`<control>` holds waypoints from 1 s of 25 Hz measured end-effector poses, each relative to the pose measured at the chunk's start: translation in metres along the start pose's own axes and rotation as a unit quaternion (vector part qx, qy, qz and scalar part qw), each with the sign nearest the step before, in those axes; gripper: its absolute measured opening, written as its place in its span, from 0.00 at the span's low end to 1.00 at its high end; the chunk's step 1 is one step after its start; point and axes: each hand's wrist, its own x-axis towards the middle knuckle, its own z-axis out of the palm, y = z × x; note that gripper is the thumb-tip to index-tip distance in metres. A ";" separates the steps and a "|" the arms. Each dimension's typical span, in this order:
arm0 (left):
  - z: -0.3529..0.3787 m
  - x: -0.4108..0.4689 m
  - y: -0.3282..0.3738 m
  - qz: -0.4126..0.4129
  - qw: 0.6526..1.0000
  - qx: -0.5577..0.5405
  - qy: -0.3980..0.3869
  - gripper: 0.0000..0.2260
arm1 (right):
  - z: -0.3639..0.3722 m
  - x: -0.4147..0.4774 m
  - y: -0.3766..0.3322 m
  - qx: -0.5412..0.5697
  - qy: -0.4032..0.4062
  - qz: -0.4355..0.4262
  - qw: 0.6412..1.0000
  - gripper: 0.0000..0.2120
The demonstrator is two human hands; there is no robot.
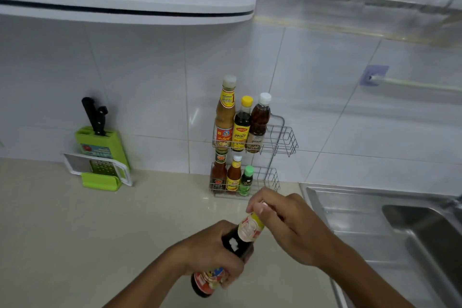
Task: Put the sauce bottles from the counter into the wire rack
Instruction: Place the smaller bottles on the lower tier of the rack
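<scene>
A dark sauce bottle [237,242] with a pale neck label and a red label low on its body is held tilted above the counter. My left hand [212,252] grips its body. My right hand [280,222] closes over its cap and neck. Behind them a two-tier wire rack [282,137] stands against the tiled wall. Three bottles fill the left of its upper tier, the tallest being a tan sauce bottle [225,117]. Three smaller bottles, among them a red sauce bottle [218,172], sit in the lower tier. The right part of both tiers is bare wire.
A green knife block [100,145] with black-handled knives and a grater [100,167] stand at the back left of the beige counter [100,232]. A steel sink [412,232] lies to the right. A white shelf [125,7] overhangs the wall above.
</scene>
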 end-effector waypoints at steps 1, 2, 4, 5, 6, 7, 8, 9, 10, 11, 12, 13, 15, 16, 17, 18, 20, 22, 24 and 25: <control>-0.002 0.003 0.000 0.000 1.000 0.005 -0.024 0.10 | 0.001 0.000 0.007 -0.012 0.006 0.001 1.000 0.11; 0.000 0.010 -0.003 0.002 0.999 0.038 -0.001 0.10 | 0.003 0.001 0.012 -0.015 0.021 0.026 0.999 0.12; 0.009 0.024 -0.013 -0.001 0.980 0.142 0.143 0.07 | 0.014 0.000 0.024 -0.022 0.061 0.098 0.993 0.17; 0.015 0.031 -0.017 0.000 0.947 0.225 0.227 0.07 | 0.018 -0.001 0.027 -0.030 0.078 0.127 0.988 0.19; 0.022 0.036 -0.020 0.003 0.903 0.317 0.290 0.10 | 0.020 -0.001 0.032 -0.041 0.083 0.152 0.984 0.18; 0.028 0.042 -0.021 0.005 0.866 0.375 0.331 0.13 | 0.020 0.000 0.035 -0.048 0.085 0.179 0.979 0.16; 0.031 0.047 -0.023 0.009 0.852 0.387 0.352 0.14 | 0.019 0.003 0.036 -0.035 0.083 0.206 0.975 0.14; 0.031 0.053 -0.023 0.014 0.856 0.373 0.356 0.15 | 0.017 0.005 0.039 0.012 0.089 0.234 0.968 0.14; 0.029 0.059 -0.021 0.020 0.873 0.341 0.349 0.15 | 0.015 0.006 0.041 0.094 0.098 0.256 0.957 0.14; 0.025 0.065 -0.021 0.028 0.895 0.293 0.336 0.15 | 0.013 0.005 0.044 0.184 0.098 0.275 0.939 0.10; 0.022 0.071 -0.021 0.038 0.917 0.239 0.316 0.17 | 0.011 0.006 0.046 0.250 0.073 0.275 0.925 0.04; 0.018 0.076 -0.021 0.049 0.936 0.189 0.293 0.20 | 0.011 0.005 0.050 0.263 0.038 0.251 0.931 0.08; 0.011 0.092 -0.019 0.076 0.956 0.131 0.251 0.29 | 0.009 0.008 0.064 0.246 -0.009 0.205 0.947 0.12; 0.006 0.099 -0.022 0.086 0.962 0.114 0.233 0.33 | 0.008 0.012 0.072 0.223 0.004 0.197 0.955 0.11; -0.002 0.106 -0.028 0.091 0.966 0.101 0.222 0.37 | 0.007 0.017 0.081 0.200 0.033 0.194 0.960 0.10; -0.011 0.113 -0.037 0.089 0.966 0.087 0.225 0.40 | 0.004 0.023 0.090 0.183 0.077 0.206 0.958 0.10; -0.033 0.125 -0.055 0.061 0.955 0.054 0.284 0.42 | 0.003 0.034 0.117 0.179 0.166 0.241 0.939 0.10; -0.055 0.133 -0.073 0.002 0.931 -0.019 0.364 0.31 | 0.006 0.047 0.142 0.160 0.234 0.282 0.917 0.11; -0.073 0.140 -0.088 -0.061 0.902 -0.076 0.421 0.20 | 0.011 0.060 0.164 0.125 0.269 0.321 0.899 0.12; -0.081 0.143 -0.094 -0.076 0.891 -0.084 0.439 0.18 | 0.014 0.067 0.173 0.120 0.278 0.334 0.893 0.12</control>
